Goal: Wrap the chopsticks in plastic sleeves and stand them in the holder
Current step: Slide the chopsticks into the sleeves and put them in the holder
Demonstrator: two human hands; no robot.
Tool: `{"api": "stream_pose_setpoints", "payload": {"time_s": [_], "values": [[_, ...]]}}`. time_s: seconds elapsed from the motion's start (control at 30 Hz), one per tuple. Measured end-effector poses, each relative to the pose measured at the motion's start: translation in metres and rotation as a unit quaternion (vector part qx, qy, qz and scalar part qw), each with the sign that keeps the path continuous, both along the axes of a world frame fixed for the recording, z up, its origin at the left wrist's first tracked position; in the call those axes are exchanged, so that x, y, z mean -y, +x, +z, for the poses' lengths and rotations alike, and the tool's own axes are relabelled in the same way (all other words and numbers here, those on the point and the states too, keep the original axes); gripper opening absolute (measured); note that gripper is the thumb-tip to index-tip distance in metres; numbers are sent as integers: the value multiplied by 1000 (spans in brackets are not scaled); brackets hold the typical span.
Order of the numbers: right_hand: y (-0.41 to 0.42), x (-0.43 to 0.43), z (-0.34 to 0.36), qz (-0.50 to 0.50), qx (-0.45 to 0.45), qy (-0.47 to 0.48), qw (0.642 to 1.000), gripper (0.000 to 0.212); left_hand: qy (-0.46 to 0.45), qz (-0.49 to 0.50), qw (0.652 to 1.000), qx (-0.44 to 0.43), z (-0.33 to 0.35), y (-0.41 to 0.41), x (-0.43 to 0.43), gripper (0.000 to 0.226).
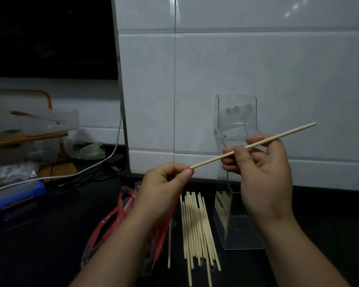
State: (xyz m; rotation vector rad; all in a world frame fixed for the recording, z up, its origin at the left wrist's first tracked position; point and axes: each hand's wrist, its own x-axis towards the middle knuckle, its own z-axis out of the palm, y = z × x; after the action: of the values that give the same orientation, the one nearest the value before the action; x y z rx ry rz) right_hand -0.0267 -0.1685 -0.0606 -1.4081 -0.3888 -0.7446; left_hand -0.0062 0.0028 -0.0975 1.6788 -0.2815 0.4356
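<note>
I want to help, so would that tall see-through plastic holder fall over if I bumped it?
Probably easily. The tall clear plastic holder looks thin-walled and light, and it stands high for its narrow body. Its wide flat base should steady it somewhat, and the white tiled wall behind may stop a backward tip.

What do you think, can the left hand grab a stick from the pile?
Probably not yet: the left hand is pinching a red sleeve onto the held chopstick. The pile lies uncovered just below it, so once freed, likely yes.
</note>
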Motion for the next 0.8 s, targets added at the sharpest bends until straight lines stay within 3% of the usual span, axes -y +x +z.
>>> {"api": "stream_pose_setpoints", "payload": {"time_s": [0.27,0.43,0.6,0.8], "values": [[1,-1,1,-20,-32,-72,997,38,41,-54,998,-14,1,-2,0,7],[0,10,9,-61,-2,35,998,48,72,-67,995,-28,1,-2,-2,8],[-3,9,10,-76,19,53,996,73,82,-94,991,-37,2,-4,-3,7],[-1,9,10,-76,0,50,996,61,32,-158,985,-62,5,-6,-8,13]]}}
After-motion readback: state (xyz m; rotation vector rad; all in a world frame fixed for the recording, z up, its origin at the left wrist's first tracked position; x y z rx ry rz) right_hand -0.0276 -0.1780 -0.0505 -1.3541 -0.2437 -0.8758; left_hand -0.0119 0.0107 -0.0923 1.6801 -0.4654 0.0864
